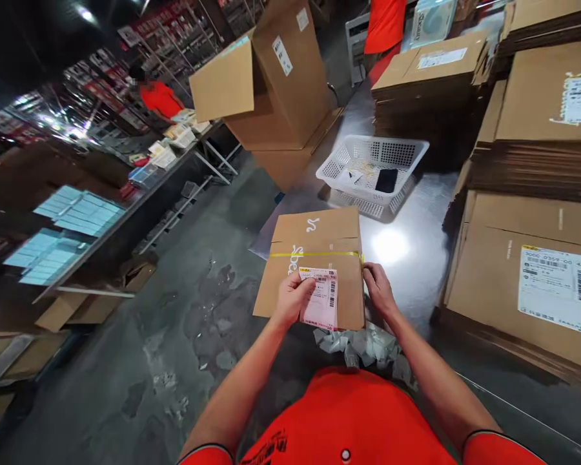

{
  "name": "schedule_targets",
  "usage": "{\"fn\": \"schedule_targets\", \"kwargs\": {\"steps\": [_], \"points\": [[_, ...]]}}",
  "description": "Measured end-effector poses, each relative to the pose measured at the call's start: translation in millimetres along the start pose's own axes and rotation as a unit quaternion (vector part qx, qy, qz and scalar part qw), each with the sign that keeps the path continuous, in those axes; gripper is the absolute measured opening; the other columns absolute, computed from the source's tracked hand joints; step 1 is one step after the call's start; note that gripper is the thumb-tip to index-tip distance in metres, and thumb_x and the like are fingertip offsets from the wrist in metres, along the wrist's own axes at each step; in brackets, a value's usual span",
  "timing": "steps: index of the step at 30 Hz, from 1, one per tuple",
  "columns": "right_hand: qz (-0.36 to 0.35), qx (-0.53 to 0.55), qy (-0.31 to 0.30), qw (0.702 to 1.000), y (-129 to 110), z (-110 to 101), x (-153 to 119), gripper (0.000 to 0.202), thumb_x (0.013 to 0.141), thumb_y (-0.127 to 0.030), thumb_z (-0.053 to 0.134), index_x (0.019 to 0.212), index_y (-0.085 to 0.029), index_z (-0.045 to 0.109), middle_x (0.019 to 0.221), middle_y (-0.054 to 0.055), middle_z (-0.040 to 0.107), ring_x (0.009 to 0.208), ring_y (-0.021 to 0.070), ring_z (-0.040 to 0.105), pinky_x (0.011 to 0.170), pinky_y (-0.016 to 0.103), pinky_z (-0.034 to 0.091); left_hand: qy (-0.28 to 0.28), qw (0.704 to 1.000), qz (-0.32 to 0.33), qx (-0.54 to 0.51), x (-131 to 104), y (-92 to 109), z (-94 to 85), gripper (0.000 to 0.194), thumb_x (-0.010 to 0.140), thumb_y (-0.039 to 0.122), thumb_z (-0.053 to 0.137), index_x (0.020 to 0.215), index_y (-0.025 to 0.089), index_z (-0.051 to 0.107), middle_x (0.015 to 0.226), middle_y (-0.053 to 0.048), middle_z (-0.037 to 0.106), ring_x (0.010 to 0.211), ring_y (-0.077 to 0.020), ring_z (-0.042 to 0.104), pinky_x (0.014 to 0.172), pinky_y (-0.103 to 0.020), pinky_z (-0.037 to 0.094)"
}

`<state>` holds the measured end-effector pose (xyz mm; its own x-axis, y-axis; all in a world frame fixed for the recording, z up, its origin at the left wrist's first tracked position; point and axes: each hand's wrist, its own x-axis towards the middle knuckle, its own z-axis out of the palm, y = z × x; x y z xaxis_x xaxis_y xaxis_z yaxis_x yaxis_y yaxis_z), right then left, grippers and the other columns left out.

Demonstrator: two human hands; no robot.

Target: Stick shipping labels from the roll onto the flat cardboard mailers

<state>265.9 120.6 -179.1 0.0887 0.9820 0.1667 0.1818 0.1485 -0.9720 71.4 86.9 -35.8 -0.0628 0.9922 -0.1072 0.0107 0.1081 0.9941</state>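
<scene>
A flat stack of brown cardboard (341,232) with a yellow band across it lies at the near edge of the metal table. My left hand (292,299) pinches a white printed label (325,303) against the cardboard's lower left part. My right hand (378,284) is at the cardboard's right edge, its fingers bent around the end of the yellow band. Crumpled pale paper scraps (368,345) lie just below the cardboard, close to my body.
Beyond the cardboard stands a white mesh basket (392,154) holding a dark item. Tall cardboard stacks (532,232) line the right side. A large open carton (290,90) is at the back. Two people in red, one by a left-hand table (111,226), are farther off.
</scene>
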Motion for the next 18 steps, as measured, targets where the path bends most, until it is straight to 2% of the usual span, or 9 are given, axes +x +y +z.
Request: {"fn": "schedule_targets", "kwargs": {"steps": [2,4,5,7,9,11,14,16,18], "points": [[0.042,0.013,-0.002,0.999,-20,-9,3,0.049,0.087,-0.065,0.038,0.07,-0.021,0.051,0.069,0.001,0.054,0.068,0.0162,0.05,0.066,0.029,0.043,-0.005,1.0,0.003,0.014,-1,3,4.3,0.033,0.065,0.04,0.079,0.083,0.014,0.072,0.079,-0.004,0.073,0.071,-0.0161,0.064,0.068,-0.027,0.05],[0.062,0.051,-0.005,0.997,-51,-30,11,0.053,0.084,-0.069,0.041,0.058,-0.023,0.038,0.056,-0.004,0.039,0.056,0.0124,0.039,0.055,0.026,0.035,-0.006,1.0,0.004,0.028,-2,6,8.4,0.034,0.064,0.042,0.079,0.081,0.014,0.071,0.076,-0.004,0.072,0.068,-0.0156,0.063,0.066,-0.027,0.049],[0.052,0.078,-0.003,0.996,-72,-42,16,0.054,0.084,-0.068,0.043,0.057,-0.022,0.036,0.054,-0.005,0.036,0.054,0.0113,0.036,0.053,0.026,0.033,-0.006,0.999,0.004,0.034,-2,7,10.2,0.034,0.063,0.043,0.079,0.079,0.014,0.071,0.074,-0.003,0.072,0.066,-0.0152,0.062,0.064,-0.026,0.048],[-0.016,0.133,-0.016,0.991,-120,-65,24,0.05,0.086,-0.063,0.049,0.058,-0.021,0.04,0.055,-0.005,0.038,0.054,0.01,0.035,0.052,0.025,0.031,-0.009,0.999,0.004,0.041,-3,8,13.4,0.035,0.062,0.044,0.079,0.079,0.014,0.071,0.073,-0.003,0.072,0.065,-0.0153,0.061,0.063,-0.026,0.048],[-0.095,0.168,-0.07,0.979,-170,-77,29,0.047,0.086,-0.057,0.054,0.06,-0.02,0.047,0.056,-0.004,0.044,0.054,0.0092,0.038,0.053,0.024,0.032,-0.015,0.999,0.007,0.044,-3,7,15.6,0.034,0.061,0.043,0.078,0.077,0.014,0.07,0.074,-0.004,0.072,0.067,-0.0158,0.061,0.063,-0.026,0.048],[-0.135,0.205,-0.142,0.959,-215,-77,33,0.046,0.087,-0.054,0.056,0.059,-0.019,0.049,0.055,-0.004,0.046,0.052,0.0085,0.041,0.052,0.023,0.034,-0.024,0.999,0.011,0.045,-2,4,16.6,0.03,0.063,0.042,0.076,0.074,0.014,0.069,0.073,-0.003,0.071,0.067,-0.0157,0.061,0.064,-0.026,0.047],[-0.138,0.243,-0.225,0.933,-278,-59,52,0.043,0.089,-0.05,0.057,0.062,-0.018,0.052,0.055,-0.003,0.051,0.051,0.0082,0.048,0.052,0.022,0.04,-0.05,0.997,0.021,0.058,1,-1,17.7,0.026,0.066,0.039,0.073,0.073,0.014,0.067,0.069,-0.002,0.067,0.064,-0.0143,0.058,0.062,-0.025,0.045],[-0.151,0.255,-0.228,0.927,-330,-51,73,0.038,0.092,-0.044,0.056,0.067,-0.016,0.054,0.058,-0.002,0.055,0.052,0.0081,0.053,0.054,0.022,0.045,-0.069,0.995,0.023,0.065,4,-4,19.2,0.024,0.069,0.037,0.069,0.076,0.014,0.067,0.07,-0.001,0.066,0.064,-0.0141,0.056,0.061,-0.025,0.044],[-0.212,0.278,-0.197,0.916,-391,-53,94,0.034,0.097,-0.033,0.048,0.069,-0.015,0.053,0.059,-0.002,0.056,0.053,0.0079,0.055,0.055,0.023,0.048,-0.07,0.995,0.023,0.072,8,-6,21.1,0.023,0.07,0.036,0.066,0.076,0.014,0.066,0.069,-0.001,0.064,0.064,-0.0138,0.055,0.06,-0.024,0.043]]}}
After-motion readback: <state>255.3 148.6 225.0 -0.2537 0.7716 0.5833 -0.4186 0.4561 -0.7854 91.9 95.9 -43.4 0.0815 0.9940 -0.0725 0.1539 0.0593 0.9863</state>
